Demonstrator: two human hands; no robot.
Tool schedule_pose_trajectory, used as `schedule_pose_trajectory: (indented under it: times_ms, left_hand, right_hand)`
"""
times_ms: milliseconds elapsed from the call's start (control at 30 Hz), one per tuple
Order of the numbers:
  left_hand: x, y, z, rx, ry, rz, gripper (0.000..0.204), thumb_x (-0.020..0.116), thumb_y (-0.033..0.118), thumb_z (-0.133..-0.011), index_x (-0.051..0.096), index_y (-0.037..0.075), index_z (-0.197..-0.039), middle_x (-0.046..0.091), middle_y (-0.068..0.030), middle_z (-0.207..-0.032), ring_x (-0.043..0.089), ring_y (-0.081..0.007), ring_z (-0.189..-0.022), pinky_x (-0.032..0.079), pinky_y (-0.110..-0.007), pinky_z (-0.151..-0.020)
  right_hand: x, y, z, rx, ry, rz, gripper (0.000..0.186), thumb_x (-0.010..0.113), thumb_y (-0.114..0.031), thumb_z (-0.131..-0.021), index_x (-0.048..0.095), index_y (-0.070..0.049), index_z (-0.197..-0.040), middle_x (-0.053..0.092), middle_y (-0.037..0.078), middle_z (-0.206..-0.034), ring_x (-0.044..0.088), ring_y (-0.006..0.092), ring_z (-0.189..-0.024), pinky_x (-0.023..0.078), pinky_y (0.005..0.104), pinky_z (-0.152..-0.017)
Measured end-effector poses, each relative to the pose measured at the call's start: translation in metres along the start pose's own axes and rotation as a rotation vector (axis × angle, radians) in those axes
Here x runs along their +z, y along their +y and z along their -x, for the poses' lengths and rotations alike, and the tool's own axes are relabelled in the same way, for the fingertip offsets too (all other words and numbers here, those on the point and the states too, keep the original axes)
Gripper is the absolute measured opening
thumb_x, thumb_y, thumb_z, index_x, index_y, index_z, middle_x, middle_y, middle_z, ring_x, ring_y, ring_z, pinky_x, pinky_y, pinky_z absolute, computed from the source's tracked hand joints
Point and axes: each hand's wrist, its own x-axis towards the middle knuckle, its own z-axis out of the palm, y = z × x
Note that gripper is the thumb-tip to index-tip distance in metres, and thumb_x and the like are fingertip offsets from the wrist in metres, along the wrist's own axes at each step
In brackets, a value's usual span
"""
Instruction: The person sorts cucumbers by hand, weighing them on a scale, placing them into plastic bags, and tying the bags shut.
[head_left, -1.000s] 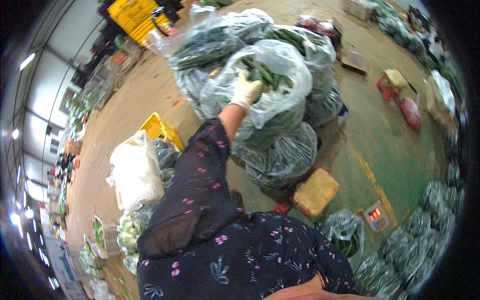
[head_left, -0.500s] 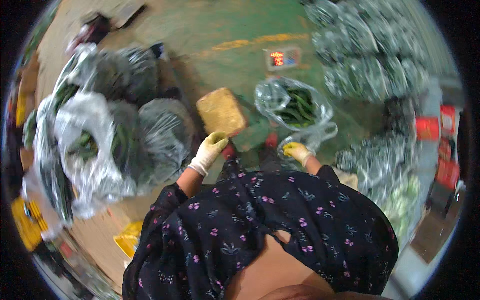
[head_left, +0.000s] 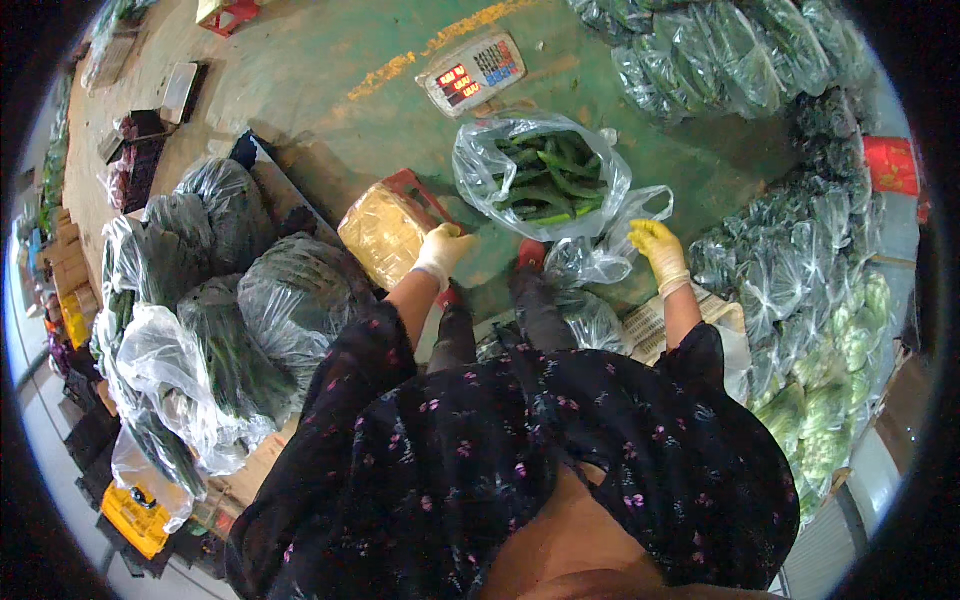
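Note:
My left hand (head_left: pixel 447 245), in a pale glove, hovers beside a yellowish, plastic-wrapped block seat (head_left: pixel 380 230), fingers loosely bent and apart, with nothing visible in them. My right hand (head_left: pixel 652 243), in a glove with yellowed fingers, is open with bent fingers beside a crumpled clear plastic bag (head_left: pixel 590 260). Just above it, an open clear bag of long green cucumbers (head_left: pixel 550 175) lies on the green floor. Behind that bag sits a scale (head_left: pixel 475 75) with red displays and a keypad.
Large bagged bundles of greens (head_left: pixel 290 310) are piled at left on a low platform. Bagged vegetables (head_left: pixel 720 50) line the upper right, with more greens (head_left: pixel 820 380) along the right. Crates (head_left: pixel 140 160) stand at upper left, and red boxes (head_left: pixel 890 165) at far right.
My view has swung right and down from the pile. My left hand has left the open bag in that pile; the bag of cucumbers and scale now sit centrally before me.

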Motion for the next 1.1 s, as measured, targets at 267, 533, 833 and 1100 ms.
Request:
schedule_pose_trajectory:
  times_ms: [267,533,833,1100]
  left_hand:
    - [0.066,0.051,-0.085,0.023,0.059,-0.408,0.058,0.069,0.042,-0.068,0.065,-0.005,-0.102,0.066,-0.0261,-0.100,0.065,-0.0367,-0.094,0.051,-0.039,-0.083]
    - [0.110,0.057,-0.150,-0.100,0.093,-0.688,0.060,0.071,0.047,-0.064,0.065,0.008,-0.109,0.060,-0.0200,-0.114,0.062,-0.0327,-0.104,0.051,-0.040,-0.088]
    - [0.074,0.016,-0.125,0.143,-0.181,0.359,0.020,0.055,0.016,-0.093,0.068,0.000,-0.093,0.067,-0.0049,-0.083,0.062,-0.0147,-0.076,0.048,-0.028,-0.074]
    - [-0.007,0.024,-0.053,0.037,-0.303,0.672,0.026,0.055,0.030,-0.097,0.066,0.007,-0.094,0.057,0.0037,-0.071,0.047,-0.0050,-0.062,0.039,-0.020,-0.059]
  right_hand:
    - [0.085,-0.011,-0.064,0.139,-0.267,-0.201,0.033,0.063,-0.015,-0.089,0.059,-0.007,-0.120,0.069,0.004,-0.094,0.061,0.0103,-0.076,0.048,0.0243,-0.065]
    - [0.144,0.035,-0.149,-0.216,-0.069,0.872,0.044,0.066,-0.024,-0.078,0.058,-0.010,-0.120,0.060,0.015,-0.118,0.058,0.0331,-0.108,0.047,0.0420,-0.092]
    - [0.163,0.059,-0.201,-0.302,-0.214,1.349,0.020,0.066,-0.015,-0.077,0.069,-0.014,-0.097,0.066,0.009,-0.102,0.064,0.0295,-0.099,0.054,0.0396,-0.079]
    - [0.143,0.019,-0.132,-0.591,-0.089,1.218,0.030,0.074,-0.010,-0.059,0.065,-0.015,-0.087,0.060,0.007,-0.094,0.057,0.0305,-0.096,0.048,0.0438,-0.076]
